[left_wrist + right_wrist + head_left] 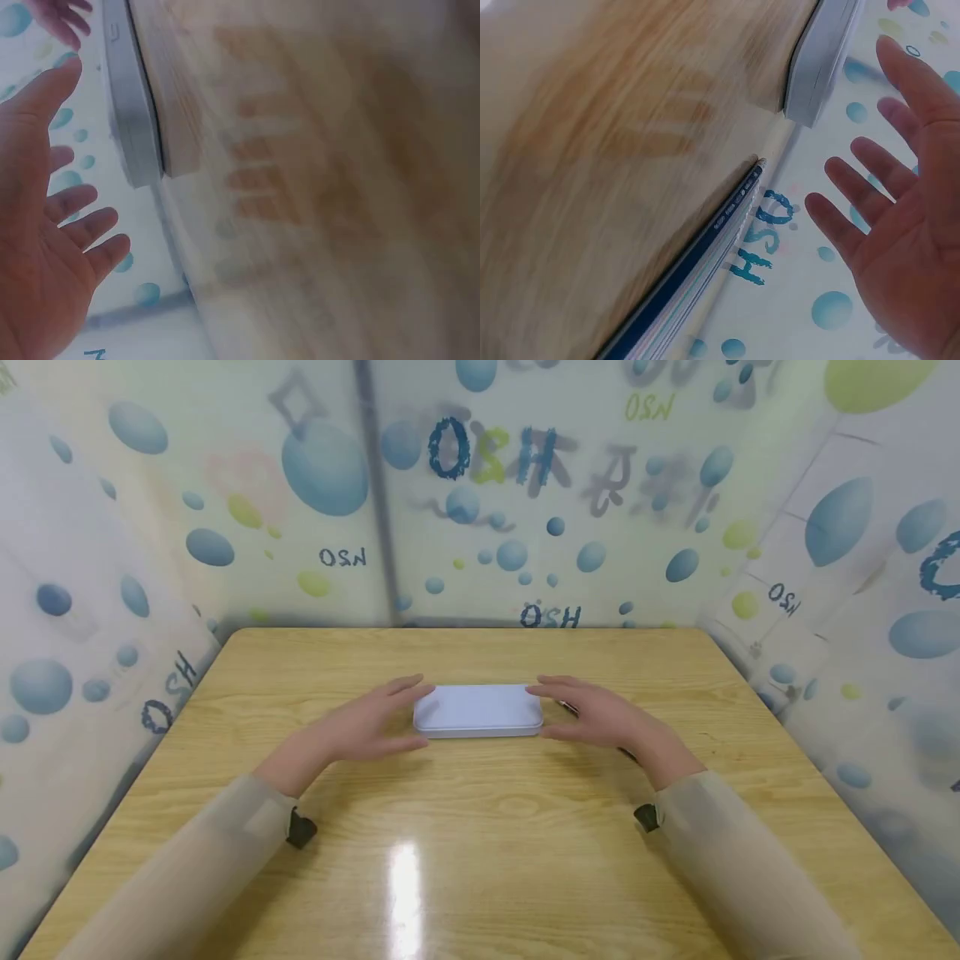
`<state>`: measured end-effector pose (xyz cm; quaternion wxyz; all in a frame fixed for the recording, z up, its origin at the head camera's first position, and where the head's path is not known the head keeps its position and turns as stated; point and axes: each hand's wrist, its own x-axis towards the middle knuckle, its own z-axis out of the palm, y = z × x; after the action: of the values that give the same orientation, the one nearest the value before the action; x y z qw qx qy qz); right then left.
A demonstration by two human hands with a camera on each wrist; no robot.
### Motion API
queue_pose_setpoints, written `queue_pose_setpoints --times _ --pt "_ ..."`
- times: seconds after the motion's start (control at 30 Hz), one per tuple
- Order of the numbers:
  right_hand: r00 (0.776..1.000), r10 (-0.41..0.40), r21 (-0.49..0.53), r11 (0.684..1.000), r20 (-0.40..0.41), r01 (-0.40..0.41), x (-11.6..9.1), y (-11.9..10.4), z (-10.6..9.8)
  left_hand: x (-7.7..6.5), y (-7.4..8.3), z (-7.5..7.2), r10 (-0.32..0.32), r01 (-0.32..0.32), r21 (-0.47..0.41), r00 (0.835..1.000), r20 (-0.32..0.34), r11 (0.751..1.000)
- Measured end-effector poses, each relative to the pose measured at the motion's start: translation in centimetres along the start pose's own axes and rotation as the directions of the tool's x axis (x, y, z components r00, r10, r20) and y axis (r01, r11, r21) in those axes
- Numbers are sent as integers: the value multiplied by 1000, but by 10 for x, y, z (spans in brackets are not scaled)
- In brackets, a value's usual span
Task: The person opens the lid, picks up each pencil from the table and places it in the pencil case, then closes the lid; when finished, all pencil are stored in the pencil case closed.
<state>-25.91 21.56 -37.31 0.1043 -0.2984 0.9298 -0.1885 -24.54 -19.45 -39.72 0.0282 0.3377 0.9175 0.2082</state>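
Note:
A flat white case (477, 710) with rounded corners lies on the wooden table, its long side across from me. My left hand (375, 718) hovers at its left end, fingers spread and palm turned inward. At the opposite end my right hand (596, 710) mirrors it, fingers extended. The wrist views show a gap between each hand and the grey-looking side of the case (133, 97). Beside the right hand, a dark blue pencil (727, 214) with small printed letters lies next to pale striped pencils (694, 289); in the head view the right hand mostly covers them.
The light wooden table (480, 827) runs up to a back wall (480, 568) covered in blue and green dots and lettering. Similar patterned walls stand at left and right. Dark wrist straps (302, 828) show at both sleeve cuffs.

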Motion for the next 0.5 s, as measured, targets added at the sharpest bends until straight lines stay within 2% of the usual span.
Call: queue_pose_setpoints --times 0.13,0.3,0.5 --pt "999 -16 46 999 41 14 13 2 1 12 -4 2 18 -16 -34 998 63 999" --pt "997 5 81 997 80 -11 31 4 6 29 -7 7 -7 11 -31 991 136 999" --pt "992 37 107 993 124 -50 43 4 12 42 -5 9 -16 26 -53 983 185 998"
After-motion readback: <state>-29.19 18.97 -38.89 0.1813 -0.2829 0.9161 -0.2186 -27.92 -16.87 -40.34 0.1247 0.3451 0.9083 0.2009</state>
